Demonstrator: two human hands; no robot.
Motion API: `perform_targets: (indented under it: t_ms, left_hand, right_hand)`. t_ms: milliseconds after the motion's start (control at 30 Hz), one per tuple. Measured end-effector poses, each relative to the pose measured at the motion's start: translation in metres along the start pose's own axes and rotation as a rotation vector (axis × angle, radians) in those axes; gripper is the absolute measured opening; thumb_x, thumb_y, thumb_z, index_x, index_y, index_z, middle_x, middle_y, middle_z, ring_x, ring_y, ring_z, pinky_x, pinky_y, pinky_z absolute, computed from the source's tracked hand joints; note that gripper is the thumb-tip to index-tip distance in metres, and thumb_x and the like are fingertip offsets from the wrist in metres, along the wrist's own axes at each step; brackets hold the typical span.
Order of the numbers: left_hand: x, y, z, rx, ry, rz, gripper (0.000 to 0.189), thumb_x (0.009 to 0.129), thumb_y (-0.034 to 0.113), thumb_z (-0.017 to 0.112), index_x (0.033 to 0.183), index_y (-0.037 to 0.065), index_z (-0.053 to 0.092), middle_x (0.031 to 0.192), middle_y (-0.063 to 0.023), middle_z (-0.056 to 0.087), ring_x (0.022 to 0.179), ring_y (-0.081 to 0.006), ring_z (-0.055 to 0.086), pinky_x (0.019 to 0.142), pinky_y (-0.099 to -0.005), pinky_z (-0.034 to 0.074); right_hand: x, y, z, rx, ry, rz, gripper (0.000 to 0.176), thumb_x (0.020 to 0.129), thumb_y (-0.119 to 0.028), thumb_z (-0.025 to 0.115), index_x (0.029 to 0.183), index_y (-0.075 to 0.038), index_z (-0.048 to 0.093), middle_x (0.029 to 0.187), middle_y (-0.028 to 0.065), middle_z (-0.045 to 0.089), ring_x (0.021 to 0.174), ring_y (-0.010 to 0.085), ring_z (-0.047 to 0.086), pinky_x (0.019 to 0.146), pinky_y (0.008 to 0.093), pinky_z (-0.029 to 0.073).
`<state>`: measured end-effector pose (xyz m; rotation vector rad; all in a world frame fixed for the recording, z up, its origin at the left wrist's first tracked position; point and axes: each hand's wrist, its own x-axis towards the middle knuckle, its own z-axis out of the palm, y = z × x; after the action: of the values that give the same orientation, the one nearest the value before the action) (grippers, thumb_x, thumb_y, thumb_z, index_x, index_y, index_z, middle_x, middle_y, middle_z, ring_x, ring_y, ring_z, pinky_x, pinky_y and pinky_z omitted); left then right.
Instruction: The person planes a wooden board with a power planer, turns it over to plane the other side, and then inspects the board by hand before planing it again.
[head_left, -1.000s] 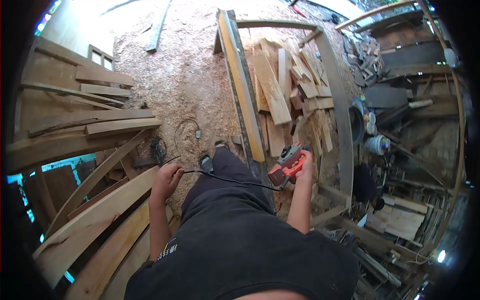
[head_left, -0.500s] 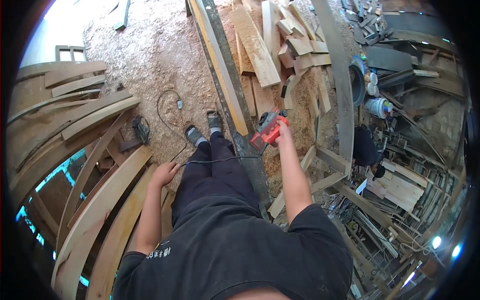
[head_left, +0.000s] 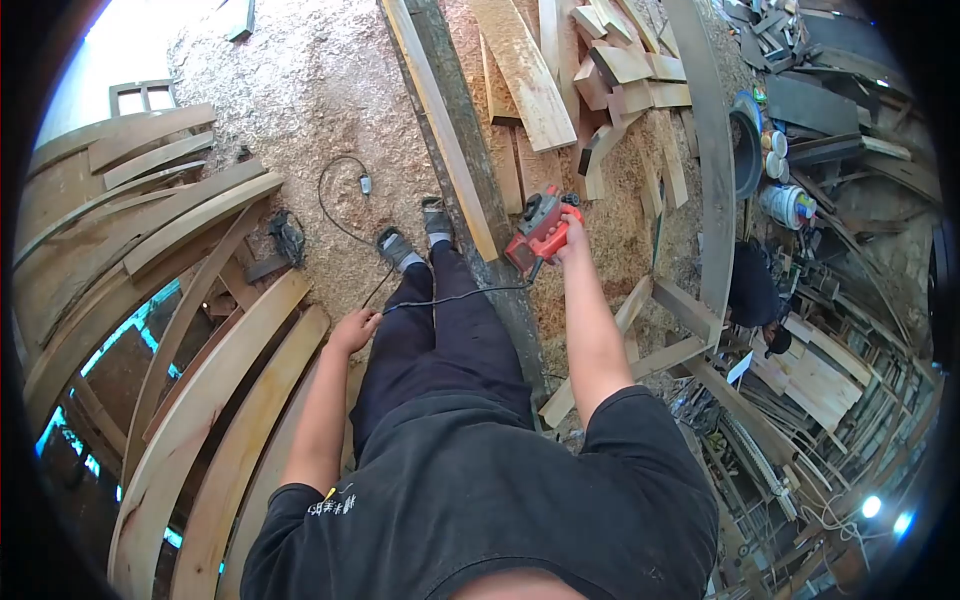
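A red and dark power tool [head_left: 540, 232] is in my right hand [head_left: 572, 243], whose fingers wrap round its red handle. It is at the right edge of a long dark beam [head_left: 462, 130]. On that beam lies a pale wooden strip [head_left: 440, 125], its near end just left of the tool. A black cord [head_left: 460, 297] runs from the tool leftward across my legs. My left hand [head_left: 356, 329] is closed on the cord beside my thigh. From there the cord continues to a loop on the shavings, with a small pale connector [head_left: 365, 184].
Curved planks [head_left: 215, 410] are stacked on the left. Cut boards and blocks [head_left: 615, 75] lie beyond the tool. A wooden frame [head_left: 690, 310] and long board [head_left: 712, 150] stand at right. A person [head_left: 752, 290] in dark clothes is behind them, near buckets [head_left: 785, 205].
The power tool and my right hand have moved slightly up and right, away from the strip's end. My left hand has shifted right and up with the cord. The view has also shifted.
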<state>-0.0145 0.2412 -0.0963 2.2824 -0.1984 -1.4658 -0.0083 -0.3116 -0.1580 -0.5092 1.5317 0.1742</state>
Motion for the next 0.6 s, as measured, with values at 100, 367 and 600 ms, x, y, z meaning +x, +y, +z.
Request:
perform_targets:
  t_ms: [100, 367, 600]
  left_hand:
    - [0.012, 0.013, 0.008, 0.097, -0.025, -0.037, 0.051, 0.105, 0.054, 0.051, 0.126, 0.012, 0.072, 0.124, -0.0213, 0.070, 0.120, -0.0400, 0.065, 0.104, -0.0488, 0.051]
    - [0.030, 0.060, 0.004, 0.289, -0.103, -0.198, 0.065, 0.104, 0.067, 0.040, 0.127, 0.016, 0.073, 0.130, -0.0191, 0.070, 0.123, -0.0385, 0.065, 0.104, -0.0508, 0.052]
    - [0.050, 0.059, 0.017, 0.270, -0.145, -0.258, 0.072, 0.104, 0.069, 0.037, 0.133, 0.013, 0.070, 0.137, -0.0191, 0.067, 0.129, -0.0376, 0.063, 0.109, -0.0509, 0.050]
  right_hand:
    - [0.018, -0.003, -0.007, -0.035, 0.024, -0.056, 0.022, 0.096, -0.031, 0.064, 0.085, -0.014, 0.057, 0.077, 0.0035, 0.058, 0.074, 0.0232, 0.059, 0.073, 0.0468, 0.057]
    - [0.042, -0.005, -0.027, -0.032, -0.058, -0.026, 0.018, 0.096, -0.028, 0.064, 0.087, -0.014, 0.057, 0.075, 0.0039, 0.059, 0.073, 0.0233, 0.060, 0.069, 0.0439, 0.055]
    - [0.035, 0.003, -0.030, -0.040, -0.008, -0.045, 0.028, 0.104, -0.041, 0.059, 0.099, -0.013, 0.061, 0.078, 0.0012, 0.058, 0.073, 0.0199, 0.060, 0.071, 0.0501, 0.060]
